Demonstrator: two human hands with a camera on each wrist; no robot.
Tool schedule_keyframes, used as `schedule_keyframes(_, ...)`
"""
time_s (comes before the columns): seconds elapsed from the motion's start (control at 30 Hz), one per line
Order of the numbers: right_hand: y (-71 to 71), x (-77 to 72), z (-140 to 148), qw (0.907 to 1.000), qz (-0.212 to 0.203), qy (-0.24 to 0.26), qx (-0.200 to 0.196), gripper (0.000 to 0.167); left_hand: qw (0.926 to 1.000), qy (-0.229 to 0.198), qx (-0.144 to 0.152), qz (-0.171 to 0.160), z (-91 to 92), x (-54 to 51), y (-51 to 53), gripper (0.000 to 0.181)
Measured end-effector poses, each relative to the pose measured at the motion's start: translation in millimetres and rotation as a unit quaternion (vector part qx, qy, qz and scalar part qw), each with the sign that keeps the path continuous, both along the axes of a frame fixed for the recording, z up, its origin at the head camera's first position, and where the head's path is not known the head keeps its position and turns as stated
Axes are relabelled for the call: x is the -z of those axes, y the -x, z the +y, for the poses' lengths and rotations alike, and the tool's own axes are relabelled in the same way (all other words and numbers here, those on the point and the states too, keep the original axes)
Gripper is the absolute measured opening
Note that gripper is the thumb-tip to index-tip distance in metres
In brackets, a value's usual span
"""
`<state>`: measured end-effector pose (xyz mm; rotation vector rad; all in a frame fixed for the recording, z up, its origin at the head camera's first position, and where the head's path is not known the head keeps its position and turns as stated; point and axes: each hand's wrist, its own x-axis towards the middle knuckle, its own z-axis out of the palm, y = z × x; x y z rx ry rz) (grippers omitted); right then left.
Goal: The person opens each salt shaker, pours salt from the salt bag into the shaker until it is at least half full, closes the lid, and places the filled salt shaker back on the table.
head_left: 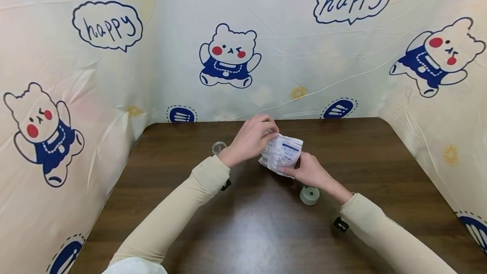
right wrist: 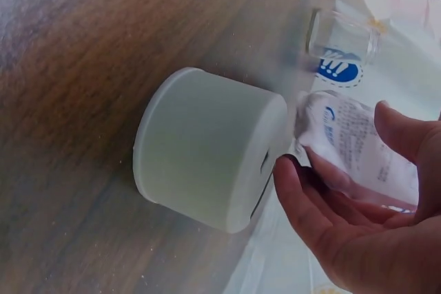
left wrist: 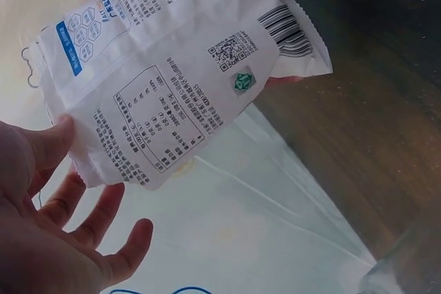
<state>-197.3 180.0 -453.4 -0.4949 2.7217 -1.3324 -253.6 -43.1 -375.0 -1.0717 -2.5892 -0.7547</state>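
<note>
A white printed plastic bag [head_left: 281, 153] is held up over the table between both hands. Its back, with a barcode, a QR code and a boxed table of small print, faces the left wrist view [left wrist: 165, 87]. My left hand [head_left: 251, 138] pinches the bag's top corner between thumb and forefinger, the other fingers spread apart. Lower down, my right hand [head_left: 310, 172] grips the opposite side, with the thumb on one face and fingers behind. Just below the right hand stands a pale translucent round container [right wrist: 207, 149]; its top has a dark slot-like mark.
A small clear round jar [head_left: 219, 147] stands on the brown wooden table [head_left: 171, 181], behind the left wrist. Printed cloth [head_left: 281, 54] with bears and speech bubbles hangs behind the table and along both sides.
</note>
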Motion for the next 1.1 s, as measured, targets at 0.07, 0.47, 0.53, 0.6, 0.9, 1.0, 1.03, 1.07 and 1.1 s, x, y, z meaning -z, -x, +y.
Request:
schedule_keyframes(0.07, -0.2, 1.9, -1, 0.9999, 0.006, 0.003, 0.009, 0.05, 1.0, -0.008, -0.005, 0.001, 1.0, -3.3, -0.3, 0.007)
schedule_keyframes(0.47, -3.5, 2.4, -7, 0.9981, 0.031, 0.01, 0.052, 0.064, 0.9978, -0.055, -0.029, -0.023, 3.8, -11.8, -5.8, 0.008)
schedule_keyframes(0.53, -4.0, 2.3, -8, 0.9978, 0.033, 0.013, 0.055, 0.065, 0.9978, -0.055, -0.029, -0.024, 3.5, -12.7, -6.5, 0.007)
schedule_keyframes(0.6, -4.4, 2.1, -9, 0.9976, 0.034, 0.015, 0.059, 0.064, 0.9979, -0.054, -0.029, -0.023, 3.1, -13.8, -7.4, 0.007)
schedule_keyframes(0.9, -5.2, -0.7, -12, 0.997, 0.033, 0.035, 0.06, 0.059, 0.9978, -0.059, -0.025, -0.018, -0.1, -15.6, -8.2, 0.007)
schedule_keyframes(1.0, -5.3, -1.4, -13, 0.9969, 0.033, 0.035, 0.062, 0.056, 0.9977, -0.06, -0.026, -0.018, -1.0, -16.5, -8.2, 0.007)
schedule_keyframes(1.03, -5.3, -1.7, -13, 0.9969, 0.033, 0.034, 0.062, 0.055, 0.9977, -0.06, -0.027, -0.017, -1.3, -16.7, -8.0, 0.007)
schedule_keyframes(1.07, -5.1, -1.8, -13, 0.9969, 0.032, 0.035, 0.063, 0.055, 0.9977, -0.06, -0.028, -0.016, -1.5, -16.9, -7.9, 0.007)
schedule_keyframes(1.1, -4.9, -1.9, -13, 0.9968, 0.032, 0.037, 0.063, 0.055, 0.9977, -0.059, -0.028, -0.016, -1.8, -17.2, -7.9, 0.007)
